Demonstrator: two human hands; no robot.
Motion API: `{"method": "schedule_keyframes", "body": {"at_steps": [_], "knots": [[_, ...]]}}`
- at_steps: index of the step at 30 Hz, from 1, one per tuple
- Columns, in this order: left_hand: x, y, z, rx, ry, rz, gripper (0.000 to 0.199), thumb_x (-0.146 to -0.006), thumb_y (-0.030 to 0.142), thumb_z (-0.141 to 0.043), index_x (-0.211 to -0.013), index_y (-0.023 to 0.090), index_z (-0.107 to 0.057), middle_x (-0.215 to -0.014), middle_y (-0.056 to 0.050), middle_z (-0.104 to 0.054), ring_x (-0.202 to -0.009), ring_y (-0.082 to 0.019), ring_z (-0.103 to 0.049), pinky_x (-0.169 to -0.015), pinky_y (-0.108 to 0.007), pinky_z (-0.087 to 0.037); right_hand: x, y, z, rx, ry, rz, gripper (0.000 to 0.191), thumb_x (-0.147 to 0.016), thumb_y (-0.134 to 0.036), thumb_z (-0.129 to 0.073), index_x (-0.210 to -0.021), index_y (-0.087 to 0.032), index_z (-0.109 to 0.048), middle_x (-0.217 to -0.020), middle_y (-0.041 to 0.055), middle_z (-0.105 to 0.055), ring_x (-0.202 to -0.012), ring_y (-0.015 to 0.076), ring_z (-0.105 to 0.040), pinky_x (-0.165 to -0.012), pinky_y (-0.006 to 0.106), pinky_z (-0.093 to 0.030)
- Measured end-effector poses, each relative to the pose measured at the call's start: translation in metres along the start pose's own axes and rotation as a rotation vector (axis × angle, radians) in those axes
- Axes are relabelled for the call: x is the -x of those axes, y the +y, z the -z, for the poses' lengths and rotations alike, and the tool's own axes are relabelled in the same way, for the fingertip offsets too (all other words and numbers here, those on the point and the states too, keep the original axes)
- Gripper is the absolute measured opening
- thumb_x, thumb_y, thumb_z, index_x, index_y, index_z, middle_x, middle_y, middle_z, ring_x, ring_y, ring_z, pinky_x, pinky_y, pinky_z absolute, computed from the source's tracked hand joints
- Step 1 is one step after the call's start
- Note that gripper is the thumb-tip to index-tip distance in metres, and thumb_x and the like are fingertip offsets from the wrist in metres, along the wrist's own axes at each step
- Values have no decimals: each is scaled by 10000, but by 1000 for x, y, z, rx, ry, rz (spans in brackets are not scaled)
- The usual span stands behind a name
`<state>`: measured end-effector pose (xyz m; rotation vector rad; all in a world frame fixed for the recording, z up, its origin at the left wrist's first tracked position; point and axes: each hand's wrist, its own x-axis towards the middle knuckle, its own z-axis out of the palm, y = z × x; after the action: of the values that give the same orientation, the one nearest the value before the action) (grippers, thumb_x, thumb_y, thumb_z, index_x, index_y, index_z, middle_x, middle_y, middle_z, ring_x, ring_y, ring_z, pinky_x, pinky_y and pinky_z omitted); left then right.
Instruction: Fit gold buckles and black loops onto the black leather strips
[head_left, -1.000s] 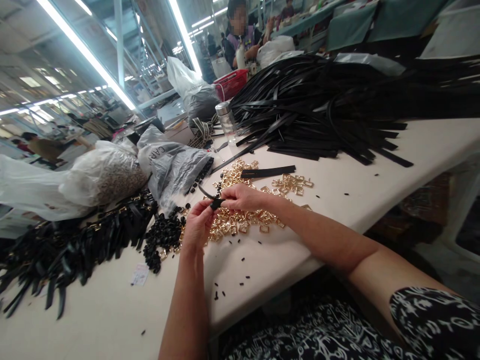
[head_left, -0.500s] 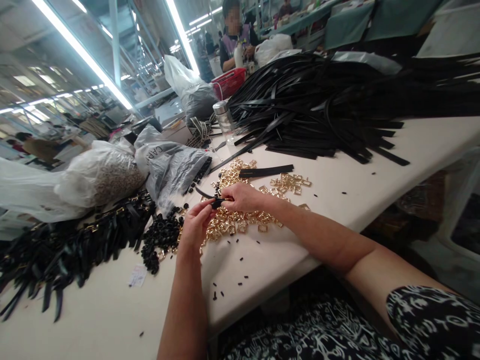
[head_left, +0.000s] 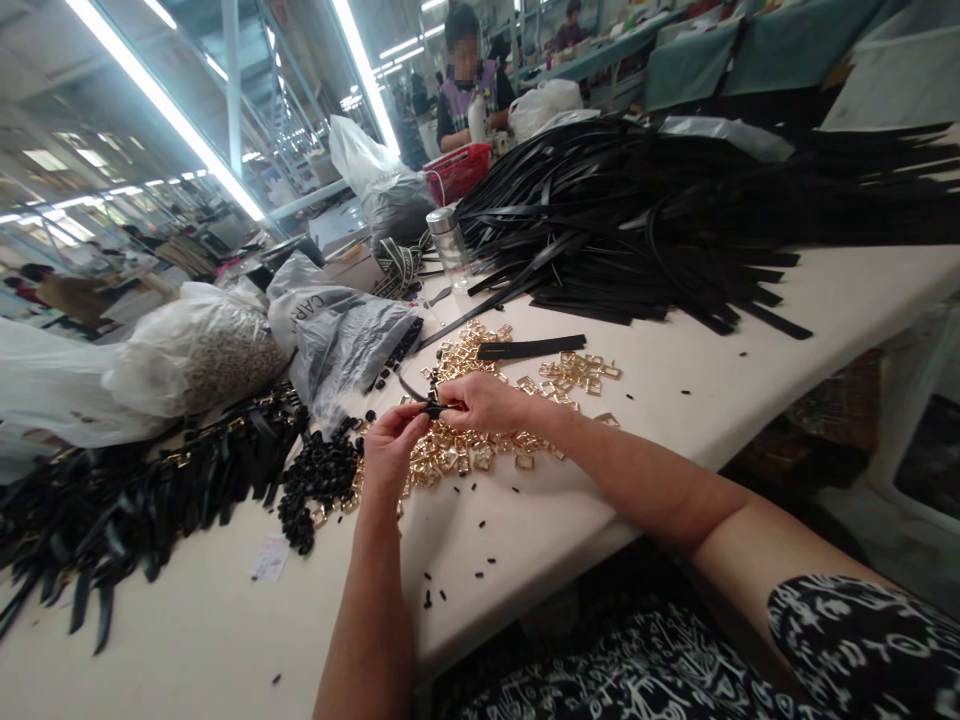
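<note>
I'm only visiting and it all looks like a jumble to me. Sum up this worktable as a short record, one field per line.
Left hand: pinching a small black strap
Right hand: gripping the same strap
Under and around the hands: loose gold buckles
Left of the buckles: heap of small black pieces
Beyond the buckles: clear bottle with metal lid, upright
Largest heap: long black straps, far side
Basket: red, behind the bottle
Table: pale top
</note>
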<state>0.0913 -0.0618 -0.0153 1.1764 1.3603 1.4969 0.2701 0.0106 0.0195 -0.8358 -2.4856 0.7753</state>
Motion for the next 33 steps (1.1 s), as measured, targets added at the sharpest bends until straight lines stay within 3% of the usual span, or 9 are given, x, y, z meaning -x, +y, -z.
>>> {"method": "schedule_keyframes", "body": {"at_steps": [7,13,17,20,27,33], "knots": [[2,6,-1,-65,-27,-51,217,-633,250,-811,-826,169,-752,-815,-46,-730,-719,-134,-649,-694,-243,-514,-3,8,-6,-77,13,5,179,-847,-283,-540,-743,-148,-594,-628,-27,-513,-584,85,-372,-564,226,-225],[1,0,-3,132,-13,71,259,-628,286,-821,-858,184,-759,-814,-38,-738,-673,-107,-643,-662,-223,-520,-2,8,-8,-144,42,-1,222,-860,-316,-542,-725,-148,-592,-595,-43,-484,-575,78,-397,-563,217,-229],[1,-1,-8,225,3,151,277,-583,285,-847,-827,184,-763,-828,-38,-744,-678,-102,-652,-690,-226,-530,1,-2,-4,-5,103,-21,197,-821,-275,-565,-661,-159,-560,-559,-51,-425,-550,79,-324,-556,239,-187],[1,-3,-10,177,18,109,258,-605,274,-838,-836,186,-762,-817,-34,-743,-678,-101,-650,-695,-229,-529,2,-5,-4,65,131,-15,207,-818,-267,-563,-640,-162,-543,-560,-46,-405,-554,86,-278,-563,254,-168],[1,-3,-10,181,95,20,274,-644,285,-816,-883,176,-737,-830,-35,-730,-704,-116,-646,-685,-235,-520,-1,3,-10,-327,92,30,260,-897,-322,-523,-701,-152,-546,-601,-47,-454,-594,86,-398,-590,219,-273],[2,3,-3,43,37,17,249,-602,302,-842,-783,176,-727,-708,-16,-702,-627,-131,-624,-612,-241,-520,1,7,-10,-215,77,67,243,-882,-323,-560,-701,-161,-551,-624,-49,-470,-597,80,-396,-584,210,-285]]}}
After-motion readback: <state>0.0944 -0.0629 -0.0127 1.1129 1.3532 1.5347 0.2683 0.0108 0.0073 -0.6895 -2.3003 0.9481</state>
